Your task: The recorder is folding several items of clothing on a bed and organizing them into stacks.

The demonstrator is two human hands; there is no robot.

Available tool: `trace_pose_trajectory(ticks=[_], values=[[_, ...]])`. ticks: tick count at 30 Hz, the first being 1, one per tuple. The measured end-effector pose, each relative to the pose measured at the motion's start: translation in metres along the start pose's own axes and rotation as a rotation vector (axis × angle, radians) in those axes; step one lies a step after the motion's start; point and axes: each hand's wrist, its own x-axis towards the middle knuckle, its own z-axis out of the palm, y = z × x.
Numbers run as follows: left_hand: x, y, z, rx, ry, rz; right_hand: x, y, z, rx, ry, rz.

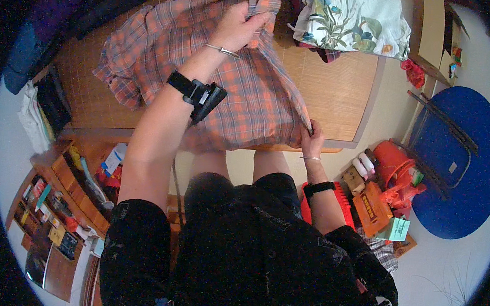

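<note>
An orange and grey plaid shirt (242,99) lies spread over the woven mat (328,82) in front of me. My left hand (238,26) is closed on the shirt near its collar end, at the top of the view. At the shirt's near right corner, my right hand (313,139) pinches the hem by the mat's front edge. The front edge of the cloth runs slanting between the two hands. Part of the shirt is hidden beneath my left forearm.
Folded white floral cloth (357,22) lies at the far right of the mat. Dark clothing (116,10) is heaped at the far left. On the right stand a blue round folding table (458,160), a red bucket (391,159) and boxes (372,205). An open drawer (75,182) sits at left.
</note>
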Motion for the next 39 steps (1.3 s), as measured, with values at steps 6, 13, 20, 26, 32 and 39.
trace_pose_trajectory(ticks=[6, 13, 20, 26, 32, 39], values=[[-0.012, -0.006, -0.041, 0.212, 0.129, 0.048, -0.018, -0.064, -0.002, 0.155, -0.138, 0.066], [-0.022, -0.035, -0.088, 0.329, 0.380, -0.259, -0.051, -0.030, 0.094, -0.042, -0.450, -0.511], [-0.059, -0.086, -0.107, 0.320, 0.404, -0.325, -0.038, -0.139, 0.042, -0.015, -0.710, -0.543], [-0.076, -0.118, -0.109, 0.283, 0.508, -0.208, -0.026, -0.119, 0.034, -0.165, -0.735, -0.352], [-0.138, -0.125, -0.116, 0.166, 0.891, 0.018, -0.009, -0.101, 0.045, -0.087, -0.545, -0.593], [-0.219, -0.176, -0.213, 0.263, 1.322, 0.094, 0.003, -0.095, 0.088, -0.162, -0.567, -0.654]])
